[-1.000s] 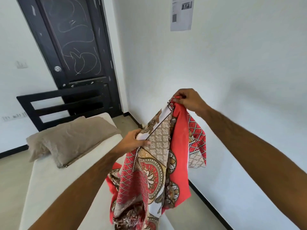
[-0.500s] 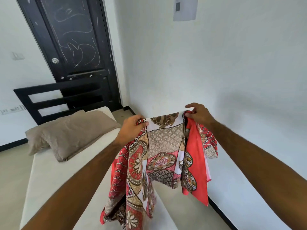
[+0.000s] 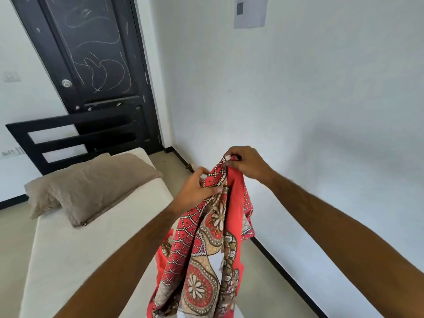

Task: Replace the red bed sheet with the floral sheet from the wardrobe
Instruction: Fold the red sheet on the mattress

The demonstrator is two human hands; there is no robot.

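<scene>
Sheet: the floral sheet [image 3: 213, 244] hangs bunched in the lower centre of the frame, off the right edge of the mattress [image 3: 75, 255], its top gathered between both hands.
Left hand: the left hand [image 3: 197, 191] has fingers curled round the patterned edge just below the top.
Right hand: the right hand [image 3: 247, 164] pinches the topmost corner, just right of and above the left one.
Done: the mattress lies bare, no red sheet visible on it; the floral sheet is out and in hand, so removal and fetching look finished.
Left: judged from this, finding the corners, opening the sheet out, laying it over the mattress and tucking it.
Pillow: a brown pillow [image 3: 91, 184] lies on the head end, left centre; it will likely need lifting to get the sheet under it.
Headboard: a black headboard [image 3: 68, 138] stands behind the pillow, before a black door [image 3: 91, 53] at upper left.
Wall: the white wall [image 3: 298, 111] runs close along the right, leaving a narrow strip of floor beside the bed.
</scene>
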